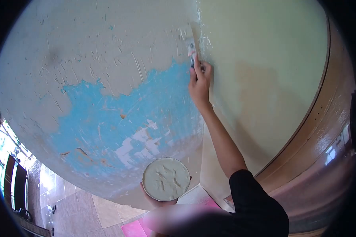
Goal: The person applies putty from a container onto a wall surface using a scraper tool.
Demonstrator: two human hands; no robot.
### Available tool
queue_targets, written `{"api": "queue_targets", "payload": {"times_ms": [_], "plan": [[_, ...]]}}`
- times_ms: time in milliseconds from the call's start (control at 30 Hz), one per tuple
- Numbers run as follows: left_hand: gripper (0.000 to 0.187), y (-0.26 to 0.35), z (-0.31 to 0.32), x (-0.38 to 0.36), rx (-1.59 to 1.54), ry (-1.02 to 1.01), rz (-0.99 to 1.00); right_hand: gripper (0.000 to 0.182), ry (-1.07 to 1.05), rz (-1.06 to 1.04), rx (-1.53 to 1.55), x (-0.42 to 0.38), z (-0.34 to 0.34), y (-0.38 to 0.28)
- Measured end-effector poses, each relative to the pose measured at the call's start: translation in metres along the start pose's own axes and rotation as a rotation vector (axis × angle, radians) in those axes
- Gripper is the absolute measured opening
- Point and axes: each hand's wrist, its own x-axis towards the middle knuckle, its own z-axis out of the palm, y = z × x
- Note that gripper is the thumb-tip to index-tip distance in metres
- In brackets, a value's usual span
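My right hand (200,81) is raised against the wall corner and grips a putty knife (191,48), whose blade lies flat on the cream plaster along the corner edge. Lower down, my left hand (156,198) cups a round tub of pale putty (166,179) from beneath, holding it level below the wall. The wall on the left (106,51) is cream filler over a large patch of old blue paint (118,122) with white chips and scrape marks.
The right-hand wall (265,79) is smooth cream. A glossy brown wooden door frame (324,118) curves along the far right. Tiled floor (91,213) lies below, with a pink mat (132,229) and a window at the far left.
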Motion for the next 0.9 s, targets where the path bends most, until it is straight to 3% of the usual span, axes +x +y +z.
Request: {"api": "queue_targets", "payload": {"times_ms": [100,200,367,533,700,800,900], "plan": [[0.080,0.001,-0.001,-0.001,0.023,-0.019,-0.007,0.058,-0.050,0.070,-0.006,0.005,0.008,0.004],[0.080,0.002,0.000,-0.001,-0.006,-0.029,-0.015,0.058,-0.080,0.049,-0.096,-0.054,-0.004,0.005],[0.074,0.002,0.000,0.000,-0.209,-0.043,-0.044,0.057,-0.137,0.243,0.078,-0.127,-0.029,0.001],[0.075,0.000,-0.002,0.000,-0.112,-0.054,-0.042,0.057,0.033,-0.010,-0.024,-0.021,-0.008,-0.005],[0.076,0.001,-0.007,0.001,-0.123,0.010,-0.015,0.059,0.003,0.018,0.010,0.029,0.013,0.000],[0.076,0.003,-0.008,0.000,-0.175,-0.051,-0.021,0.057,-0.032,-0.004,-0.052,-0.009,0.007,0.002],[0.075,0.004,-0.004,0.000,-0.147,-0.070,-0.015,0.056,-0.123,0.102,-0.011,-0.083,-0.009,0.003]]}}
